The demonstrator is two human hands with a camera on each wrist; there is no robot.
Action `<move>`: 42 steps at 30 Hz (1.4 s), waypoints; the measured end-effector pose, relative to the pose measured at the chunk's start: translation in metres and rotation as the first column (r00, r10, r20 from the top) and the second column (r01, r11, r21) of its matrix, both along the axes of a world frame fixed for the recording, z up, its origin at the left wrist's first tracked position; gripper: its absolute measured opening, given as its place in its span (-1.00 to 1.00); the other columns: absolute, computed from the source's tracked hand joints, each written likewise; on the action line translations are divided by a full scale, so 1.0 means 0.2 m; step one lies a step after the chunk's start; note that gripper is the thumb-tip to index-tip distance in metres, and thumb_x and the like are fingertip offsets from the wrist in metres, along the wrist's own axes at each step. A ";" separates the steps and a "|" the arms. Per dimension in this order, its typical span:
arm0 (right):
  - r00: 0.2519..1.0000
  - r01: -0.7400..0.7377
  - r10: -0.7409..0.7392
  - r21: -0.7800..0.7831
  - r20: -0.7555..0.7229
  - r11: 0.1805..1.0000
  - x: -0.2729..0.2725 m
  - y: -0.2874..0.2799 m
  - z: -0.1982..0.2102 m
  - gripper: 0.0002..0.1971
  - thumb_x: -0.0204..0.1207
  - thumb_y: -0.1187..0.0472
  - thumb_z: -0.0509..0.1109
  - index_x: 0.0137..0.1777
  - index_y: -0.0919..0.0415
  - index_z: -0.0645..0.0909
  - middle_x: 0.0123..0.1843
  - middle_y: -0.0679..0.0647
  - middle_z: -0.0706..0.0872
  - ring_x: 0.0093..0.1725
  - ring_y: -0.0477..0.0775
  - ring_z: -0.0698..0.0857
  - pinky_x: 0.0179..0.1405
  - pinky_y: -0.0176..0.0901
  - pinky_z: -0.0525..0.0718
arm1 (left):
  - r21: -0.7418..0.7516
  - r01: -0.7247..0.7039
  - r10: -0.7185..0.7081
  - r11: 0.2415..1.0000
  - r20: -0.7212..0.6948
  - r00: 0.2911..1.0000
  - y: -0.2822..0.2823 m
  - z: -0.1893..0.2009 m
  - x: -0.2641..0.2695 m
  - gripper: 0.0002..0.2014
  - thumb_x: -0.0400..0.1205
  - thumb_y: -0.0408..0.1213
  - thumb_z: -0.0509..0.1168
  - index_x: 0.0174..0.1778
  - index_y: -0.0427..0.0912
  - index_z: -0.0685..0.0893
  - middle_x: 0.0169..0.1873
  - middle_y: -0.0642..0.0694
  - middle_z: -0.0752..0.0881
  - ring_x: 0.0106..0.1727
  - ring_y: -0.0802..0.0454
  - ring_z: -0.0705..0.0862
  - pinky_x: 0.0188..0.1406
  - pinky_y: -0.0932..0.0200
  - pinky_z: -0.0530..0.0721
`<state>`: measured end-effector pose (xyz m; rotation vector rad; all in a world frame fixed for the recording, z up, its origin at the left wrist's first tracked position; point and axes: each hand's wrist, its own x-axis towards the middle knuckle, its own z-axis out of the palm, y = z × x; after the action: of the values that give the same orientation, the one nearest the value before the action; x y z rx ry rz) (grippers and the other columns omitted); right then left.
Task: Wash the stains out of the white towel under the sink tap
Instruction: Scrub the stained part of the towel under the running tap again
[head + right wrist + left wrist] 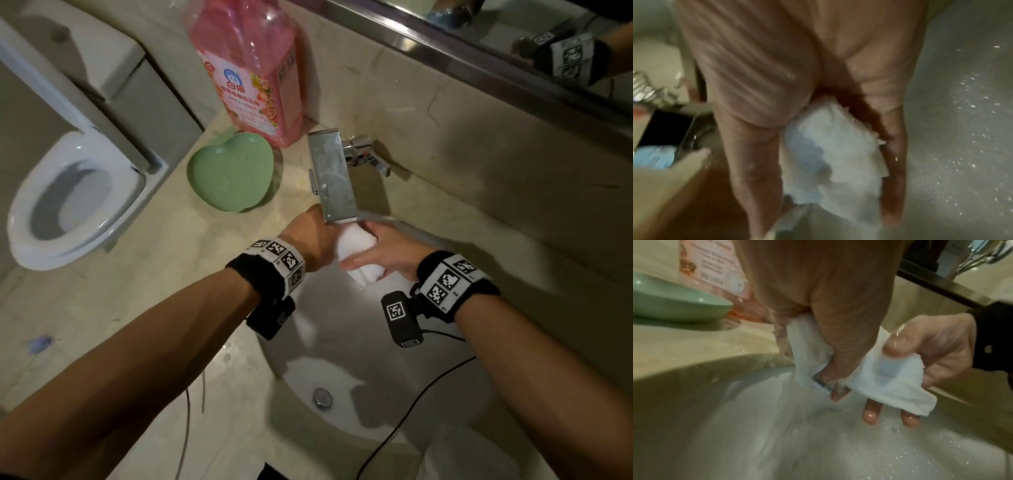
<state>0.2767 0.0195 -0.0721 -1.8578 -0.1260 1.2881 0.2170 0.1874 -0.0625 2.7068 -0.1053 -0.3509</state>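
Observation:
The white towel (356,247) is bunched between both hands directly under the mouth of the flat chrome tap (334,178), over the sink (349,346). My left hand (312,240) grips its left end in a fist (828,337). My right hand (385,255) pinches the other end, thumb on top and fingers underneath (920,363). Water runs off the towel (885,382) into the basin. A bluish-grey patch shows on the wet cloth (812,155) in both wrist views. The tap hides my left knuckles in the head view.
A pink detergent bottle (250,68) and a green heart-shaped dish (233,173) stand on the counter left of the tap. The drain plug (323,397) sits low in the basin. A toilet (68,195) is at the left, and a mirror ledge (479,58) runs along the wall.

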 end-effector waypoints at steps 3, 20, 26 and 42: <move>0.981 -0.111 0.126 -0.108 0.147 0.988 -0.03 0.07 0.00 -0.36 0.03 0.05 0.82 0.12 0.10 0.66 -0.04 0.03 0.81 -0.03 0.08 0.81 -0.35 -0.10 0.79 | 0.012 -0.083 0.083 0.997 -0.105 0.991 0.00 0.03 0.03 -0.82 0.64 -0.21 0.26 0.09 -0.12 0.68 0.06 -0.21 0.74 0.06 -0.19 0.70 -0.07 0.11 0.59; 0.390 -0.254 0.543 -0.480 0.743 0.840 -0.06 0.12 -0.04 -0.83 0.44 0.12 0.52 -0.04 0.15 0.71 -0.34 0.02 0.57 -0.32 0.11 0.66 -0.29 -0.18 0.49 | 0.005 -0.118 0.110 0.993 -0.407 0.907 -0.04 -0.04 0.09 -0.44 0.51 0.18 0.04 0.44 0.15 0.49 0.34 -0.06 0.64 0.26 -0.13 0.65 0.19 0.04 0.59; 0.650 -0.365 0.464 -0.289 0.601 0.885 0.02 0.07 -0.03 -0.59 0.37 0.16 0.52 0.22 0.11 0.57 0.06 0.03 0.69 0.06 0.14 0.72 -0.05 -0.05 0.68 | -0.243 -0.357 0.208 0.902 -0.481 0.852 0.04 -0.02 -0.02 -0.45 0.61 -0.01 0.37 0.45 -0.23 0.52 0.32 -0.19 0.65 0.34 -0.16 0.62 0.35 0.06 0.55; 0.674 -0.069 0.117 -0.095 0.730 0.993 -0.09 0.10 -0.02 -0.39 0.30 0.28 0.65 0.33 0.11 0.50 0.06 0.02 0.67 0.00 0.09 0.70 -0.06 -0.14 0.66 | -0.462 -0.316 0.334 0.828 -0.045 0.941 0.07 -0.04 -0.18 -0.32 0.38 -0.26 0.57 0.42 -0.17 0.48 0.10 -0.08 0.67 0.01 0.00 0.65 -0.05 0.25 0.61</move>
<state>0.2588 0.0390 -0.0758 -2.3544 -0.6275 0.5159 0.1808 0.2006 -0.0699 2.1979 0.2357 -0.1446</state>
